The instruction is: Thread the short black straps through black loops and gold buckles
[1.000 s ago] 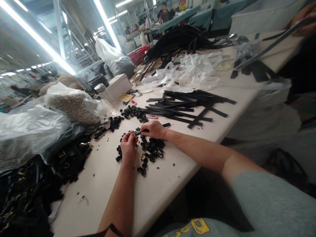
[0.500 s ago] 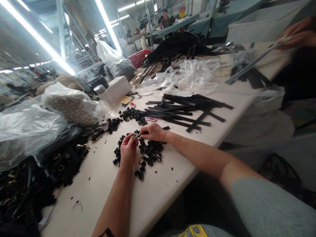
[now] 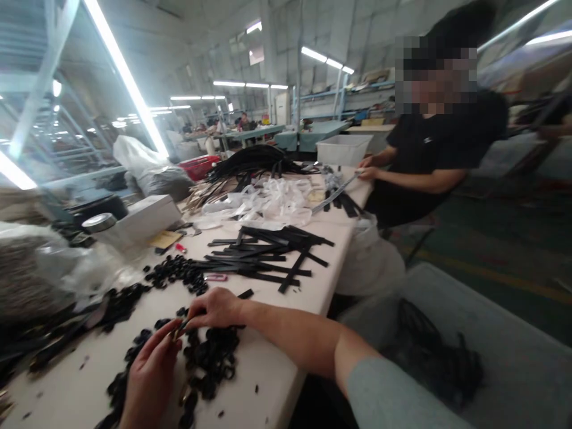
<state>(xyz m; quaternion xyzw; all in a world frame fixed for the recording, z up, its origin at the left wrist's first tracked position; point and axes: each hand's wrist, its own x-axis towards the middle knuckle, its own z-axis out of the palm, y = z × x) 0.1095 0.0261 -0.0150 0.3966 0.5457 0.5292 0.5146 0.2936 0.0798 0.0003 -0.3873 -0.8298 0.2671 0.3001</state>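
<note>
My left hand (image 3: 152, 372) is closed, pinching a small gold-coloured metal piece (image 3: 175, 335) between thumb and fingers. Right beside it, my right hand (image 3: 217, 308) is closed around a narrow black strap, mostly hidden by the fingers. A black strip end (image 3: 245, 294) shows past the right hand's far side; whether it belongs to the held strap I cannot tell. Both hands meet just above the table (image 3: 259, 357), at a pile of small black loops (image 3: 214, 360). More black loops (image 3: 176, 272) lie beyond the hands, near a pink clip (image 3: 216, 277).
Black strips (image 3: 272, 253) lie farther back, before crumpled white plastic (image 3: 268, 202). A white box (image 3: 147, 223) and a clear jar (image 3: 105, 235) stand left. At right, a co-worker (image 3: 440, 143) holds a grey strip. A translucent bin (image 3: 504, 310) sits beside the table.
My view has swung right and up, bringing the seated co-worker and the bin into sight. Both hands stay together over the loops, lower and farther left in view.
</note>
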